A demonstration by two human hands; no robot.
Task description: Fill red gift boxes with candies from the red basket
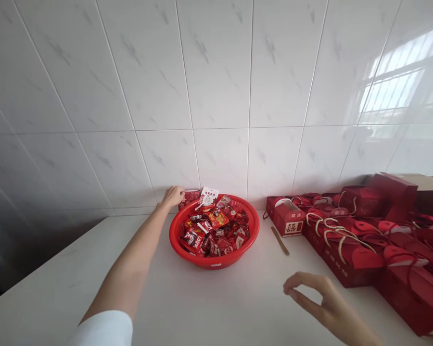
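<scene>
My left hand [173, 196] reaches to the wall behind the basket. Its fingers are bent over the left edge of a red patterned packet [191, 196], which is partly hidden by the basket rim. A round red plastic basket [216, 263] holds a heap of red-wrapped sweets [216, 228]. A white printed card [208, 196] stands at the back of the heap. Over the table's front right, my right hand [321, 300] is curled, thumb and forefinger tips together in a loop, with nothing visible between them.
A thin brown flat stick [280, 241] lies right of the basket. Beside it is a small red gift box [286, 216] with a clear window. Many red boxes with cord handles [353, 254] crowd the right side. White tiled wall [220, 96] closes off the back.
</scene>
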